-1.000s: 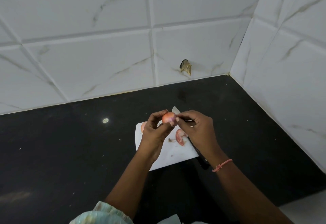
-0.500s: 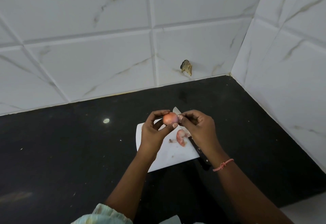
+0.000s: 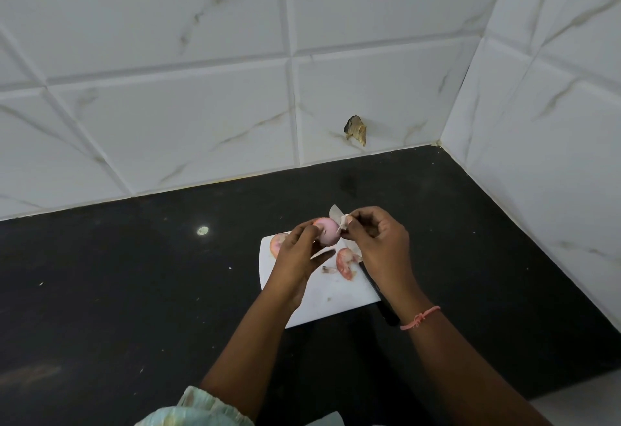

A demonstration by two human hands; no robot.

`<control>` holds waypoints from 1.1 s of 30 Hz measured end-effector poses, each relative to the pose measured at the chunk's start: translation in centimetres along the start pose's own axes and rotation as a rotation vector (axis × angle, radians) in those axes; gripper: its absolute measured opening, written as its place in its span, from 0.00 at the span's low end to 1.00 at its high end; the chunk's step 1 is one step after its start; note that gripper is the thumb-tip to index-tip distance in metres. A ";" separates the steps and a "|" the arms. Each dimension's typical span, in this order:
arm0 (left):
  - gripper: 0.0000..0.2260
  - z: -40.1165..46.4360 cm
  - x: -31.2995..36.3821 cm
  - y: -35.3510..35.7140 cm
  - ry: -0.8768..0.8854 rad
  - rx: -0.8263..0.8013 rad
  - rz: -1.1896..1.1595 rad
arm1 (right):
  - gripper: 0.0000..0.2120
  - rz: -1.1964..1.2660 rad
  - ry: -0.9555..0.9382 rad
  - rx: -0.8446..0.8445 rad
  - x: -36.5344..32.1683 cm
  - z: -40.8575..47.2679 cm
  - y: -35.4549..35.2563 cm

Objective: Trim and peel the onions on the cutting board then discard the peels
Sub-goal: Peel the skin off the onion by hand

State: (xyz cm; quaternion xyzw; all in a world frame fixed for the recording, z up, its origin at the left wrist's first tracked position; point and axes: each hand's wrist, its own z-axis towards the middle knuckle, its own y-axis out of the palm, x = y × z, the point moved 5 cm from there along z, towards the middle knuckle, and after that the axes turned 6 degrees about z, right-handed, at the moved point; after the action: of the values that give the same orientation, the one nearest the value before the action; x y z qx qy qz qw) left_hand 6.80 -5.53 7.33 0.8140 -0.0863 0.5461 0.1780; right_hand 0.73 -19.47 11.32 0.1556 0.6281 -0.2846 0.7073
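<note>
Above the white cutting board [image 3: 332, 301], my left hand [image 3: 295, 257] holds a small pink onion [image 3: 327, 231] between fingers and thumb. My right hand [image 3: 378, 241] pinches a pale strip of peel [image 3: 343, 222] that still joins the onion's right side. Loose pink peels [image 3: 345, 262] lie on the board below the onion. Another pink onion piece [image 3: 277, 244] shows at the board's left edge, mostly hidden by my left hand. A knife with a black handle [image 3: 386, 308] lies along the board's right side under my right wrist; its blade tip [image 3: 334, 212] shows beyond the onion.
The board lies on a black countertop [image 3: 134, 291] in a corner of white marble-patterned tiled walls [image 3: 201, 106]. A small brown chip [image 3: 355, 130] marks the back wall. A pale spot [image 3: 202, 231] sits on the counter left of the board.
My right hand has drawn a strip of peel away from the onion's right side. The onion now shows paler skin, and my left hand has turned it slightly.
</note>
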 end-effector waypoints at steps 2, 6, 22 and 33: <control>0.12 0.0 0.0 -0.4 -0.023 -0.014 0.090 | 0.02 -0.043 -0.020 -0.009 -0.1 0.0 -0.1; 0.17 -0.1 0.1 -0.8 -0.011 -0.015 -0.010 | 0.07 0.002 0.040 -0.069 0.0 -0.1 0.2; 0.27 -0.3 0.2 0.4 0.098 0.114 0.149 | 0.07 -0.138 -0.132 0.048 -0.7 -0.8 0.1; 0.12 -0.2 -0.2 0.6 -0.055 0.081 -0.059 | 0.06 -0.069 -0.059 0.085 -0.3 -0.6 0.2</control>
State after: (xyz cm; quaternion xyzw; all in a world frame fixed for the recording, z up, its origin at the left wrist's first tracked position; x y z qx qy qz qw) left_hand 6.36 -5.98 7.28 0.8375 -0.0447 0.5211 0.1583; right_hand 0.34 -18.89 11.50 0.1554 0.5994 -0.3396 0.7080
